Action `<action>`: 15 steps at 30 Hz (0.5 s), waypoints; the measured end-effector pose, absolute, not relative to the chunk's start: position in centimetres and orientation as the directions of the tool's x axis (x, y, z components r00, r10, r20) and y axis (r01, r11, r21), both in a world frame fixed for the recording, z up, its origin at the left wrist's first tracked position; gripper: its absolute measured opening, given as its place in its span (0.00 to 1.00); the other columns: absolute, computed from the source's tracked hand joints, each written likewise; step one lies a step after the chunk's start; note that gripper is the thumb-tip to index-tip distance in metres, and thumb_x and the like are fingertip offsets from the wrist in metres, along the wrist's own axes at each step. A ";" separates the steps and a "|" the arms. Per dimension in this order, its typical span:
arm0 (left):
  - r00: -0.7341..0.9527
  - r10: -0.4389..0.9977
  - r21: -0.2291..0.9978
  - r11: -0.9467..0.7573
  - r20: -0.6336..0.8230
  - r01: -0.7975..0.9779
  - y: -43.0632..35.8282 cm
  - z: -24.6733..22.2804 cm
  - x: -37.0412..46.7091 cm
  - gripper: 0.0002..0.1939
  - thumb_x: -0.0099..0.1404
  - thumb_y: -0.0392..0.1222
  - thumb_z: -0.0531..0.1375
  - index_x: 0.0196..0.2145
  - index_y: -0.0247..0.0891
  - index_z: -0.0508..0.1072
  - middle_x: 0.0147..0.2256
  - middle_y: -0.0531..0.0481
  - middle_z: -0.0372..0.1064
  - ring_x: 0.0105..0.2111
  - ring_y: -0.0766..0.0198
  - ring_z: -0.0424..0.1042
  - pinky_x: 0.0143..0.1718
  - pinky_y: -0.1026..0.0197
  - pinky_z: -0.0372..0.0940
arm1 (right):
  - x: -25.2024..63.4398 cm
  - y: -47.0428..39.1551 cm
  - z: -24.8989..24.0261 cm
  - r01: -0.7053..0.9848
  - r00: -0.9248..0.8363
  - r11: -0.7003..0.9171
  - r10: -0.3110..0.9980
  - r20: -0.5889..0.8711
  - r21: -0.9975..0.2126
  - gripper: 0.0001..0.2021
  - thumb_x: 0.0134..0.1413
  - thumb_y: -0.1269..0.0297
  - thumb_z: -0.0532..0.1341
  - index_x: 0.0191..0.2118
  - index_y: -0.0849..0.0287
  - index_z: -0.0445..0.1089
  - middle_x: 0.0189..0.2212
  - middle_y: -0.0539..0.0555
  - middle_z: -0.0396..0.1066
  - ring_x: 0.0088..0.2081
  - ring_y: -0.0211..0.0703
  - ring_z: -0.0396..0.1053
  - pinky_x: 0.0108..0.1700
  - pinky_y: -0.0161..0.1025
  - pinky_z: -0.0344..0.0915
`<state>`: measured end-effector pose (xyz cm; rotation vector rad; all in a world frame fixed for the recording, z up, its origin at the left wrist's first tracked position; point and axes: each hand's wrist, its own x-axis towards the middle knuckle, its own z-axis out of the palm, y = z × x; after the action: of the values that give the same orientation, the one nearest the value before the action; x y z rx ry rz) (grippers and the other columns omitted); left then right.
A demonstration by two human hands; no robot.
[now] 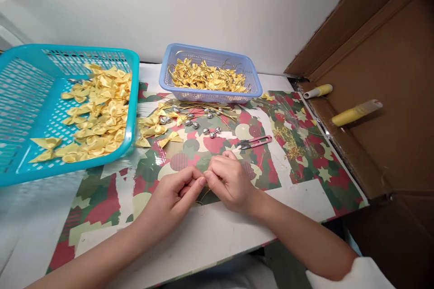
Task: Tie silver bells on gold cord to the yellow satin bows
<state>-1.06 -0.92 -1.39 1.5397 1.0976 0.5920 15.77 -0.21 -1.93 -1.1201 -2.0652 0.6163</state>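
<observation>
Over the near middle of the table, my left hand point(178, 194) and my right hand point(232, 183) meet at the fingertips, both closed in a pinch. A thin gold cord point(204, 198) hangs in a curve just below the fingers; most of it is hidden by them. Beyond the hands lie several small silver bells point(212, 133) in clusters. Pink-handled thread snips point(254, 142) rest past my right hand. Loose yellow ribbon bows point(152, 126) lie to the left of the bells, and a bundle of gold cords point(200, 104) stretches behind them.
A teal basket point(134, 99) with many yellow bows stands at the left. At the back is a blue-purple basket point(210, 95) of bows with gold cords. Cord scraps point(290, 142) lie at right, near two yellow-and-white tubes point(356, 113) by a cardboard wall point(383, 63).
</observation>
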 end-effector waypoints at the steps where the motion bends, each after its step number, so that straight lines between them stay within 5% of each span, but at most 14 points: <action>1: 0.449 0.875 0.946 0.029 -0.181 0.324 -0.9 -1.4 -1.1 0.18 0.69 0.51 0.50 0.25 0.38 0.63 0.19 0.58 0.52 0.19 0.70 0.50 0.20 0.66 0.47 | 15.7 -0.2 -2.0 0.519 -0.372 0.512 0.856 0.359 -0.684 0.16 0.61 0.68 0.48 0.22 0.57 0.47 0.18 0.45 0.54 0.22 0.35 0.53 0.33 0.40 0.49; 6: 0.443 0.879 0.947 0.028 -0.176 0.320 -0.8 -1.7 -1.2 0.18 0.68 0.51 0.51 0.25 0.38 0.64 0.20 0.58 0.51 0.20 0.70 0.49 0.20 0.67 0.47 | 15.8 -0.1 -2.1 0.498 -0.333 0.516 0.856 0.396 -0.697 0.18 0.61 0.67 0.50 0.20 0.57 0.51 0.17 0.45 0.58 0.21 0.34 0.54 0.33 0.40 0.49; 11: 0.410 0.887 0.949 0.087 -0.212 0.302 -0.5 -1.4 -1.3 0.20 0.67 0.53 0.52 0.23 0.37 0.64 0.20 0.57 0.55 0.19 0.71 0.53 0.19 0.69 0.50 | 16.4 0.2 -1.7 0.439 -0.301 0.444 0.892 0.338 -0.781 0.14 0.61 0.66 0.56 0.23 0.58 0.64 0.24 0.49 0.73 0.27 0.35 0.67 0.38 0.41 0.55; 15: 0.382 0.892 0.944 0.126 -0.243 0.305 -0.4 -1.1 -1.3 0.21 0.64 0.56 0.54 0.23 0.37 0.67 0.19 0.56 0.56 0.18 0.71 0.53 0.17 0.70 0.50 | 16.6 0.3 -1.3 0.416 -0.269 0.394 0.914 0.303 -0.819 0.13 0.59 0.67 0.58 0.23 0.57 0.66 0.25 0.50 0.75 0.29 0.37 0.70 0.39 0.40 0.59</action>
<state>-1.26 -0.36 -1.12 1.4300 1.1565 0.6083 16.64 0.32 -1.33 -1.1480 -1.8552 0.7884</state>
